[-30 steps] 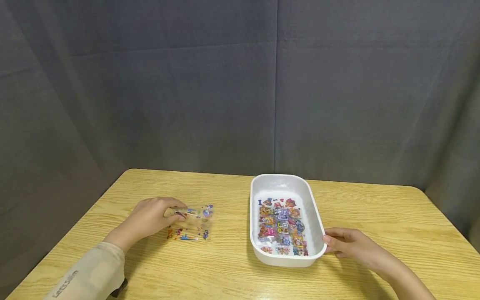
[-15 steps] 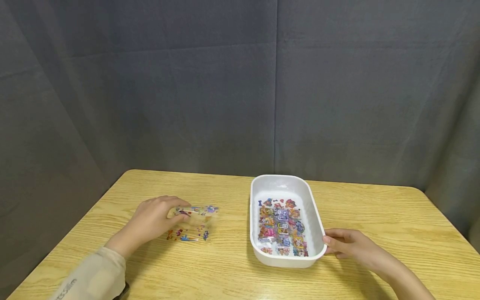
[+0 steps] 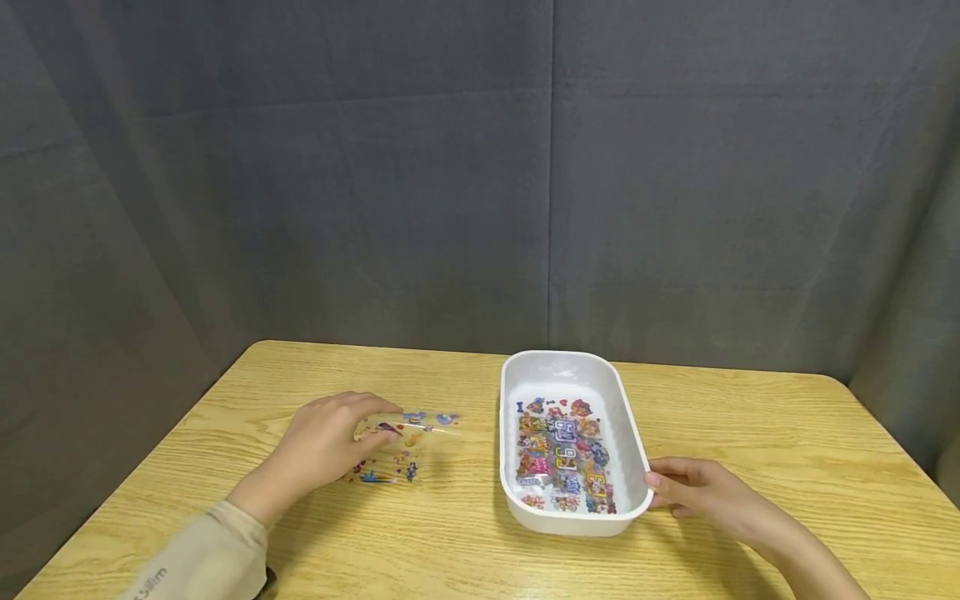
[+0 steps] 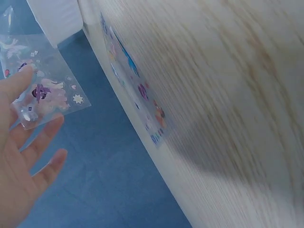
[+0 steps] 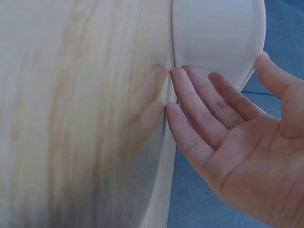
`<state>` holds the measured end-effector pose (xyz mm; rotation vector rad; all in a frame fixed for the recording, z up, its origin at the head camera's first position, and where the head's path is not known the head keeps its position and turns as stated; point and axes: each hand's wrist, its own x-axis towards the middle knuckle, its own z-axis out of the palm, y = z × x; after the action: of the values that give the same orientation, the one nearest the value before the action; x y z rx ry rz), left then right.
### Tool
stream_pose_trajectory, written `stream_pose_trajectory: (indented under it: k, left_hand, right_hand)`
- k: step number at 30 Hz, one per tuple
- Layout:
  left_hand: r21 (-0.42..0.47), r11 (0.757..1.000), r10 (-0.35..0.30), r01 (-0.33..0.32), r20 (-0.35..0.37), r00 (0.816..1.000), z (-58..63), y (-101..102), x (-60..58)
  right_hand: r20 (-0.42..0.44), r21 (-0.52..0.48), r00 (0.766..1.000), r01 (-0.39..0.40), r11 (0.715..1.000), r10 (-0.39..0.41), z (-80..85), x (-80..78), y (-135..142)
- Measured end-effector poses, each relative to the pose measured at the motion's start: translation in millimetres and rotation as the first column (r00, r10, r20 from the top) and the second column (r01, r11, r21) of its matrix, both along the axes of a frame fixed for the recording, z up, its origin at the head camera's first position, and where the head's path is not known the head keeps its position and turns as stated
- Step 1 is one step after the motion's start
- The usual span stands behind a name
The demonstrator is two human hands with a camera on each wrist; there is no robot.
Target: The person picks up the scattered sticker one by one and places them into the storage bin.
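In the head view my left hand pinches a clear sticker sheet with small cartoon figures between thumb and fingers. The left wrist view shows this held sheet raised off the table. Another clear sticker sheet lies flat on the wood below it, partly covered by the hand from above. My right hand is at the near right corner of a white plastic tray. Its thumb touches the rim and its fingers, fairly straight, reach along the outer wall.
Several colourful sticker sheets lie overlapping inside the tray. The wooden table has rounded far corners. Behind it hangs a dark grey curtain. The left sleeve is beige with lettering.
My left hand has moved a little to the right, taking the pinched sticker sheet with it, away from the one lying on the table. The right hand and tray have stayed put.
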<state>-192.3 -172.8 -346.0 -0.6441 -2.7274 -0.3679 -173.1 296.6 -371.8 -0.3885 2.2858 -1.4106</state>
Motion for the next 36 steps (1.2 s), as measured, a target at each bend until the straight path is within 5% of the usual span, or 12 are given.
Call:
stream_pose_trajectory:
  k: [11, 36]
  left_hand:
    - [0.012, 0.999, 0.039, -0.038, -0.050, 0.998, -2.1, 14.8, 0.7]
    - [0.059, 0.998, 0.005, 0.003, -0.128, 0.992, 8.0, 55.3, -0.6]
  right_hand:
    - [-0.003, 0.006, 1.000, 0.002, 1.000, -0.002, 0.0, -0.1, -0.1]
    - [-0.001, 0.006, 1.000, -0.008, 1.000, 0.008, 0.3, 0.1, 0.4]
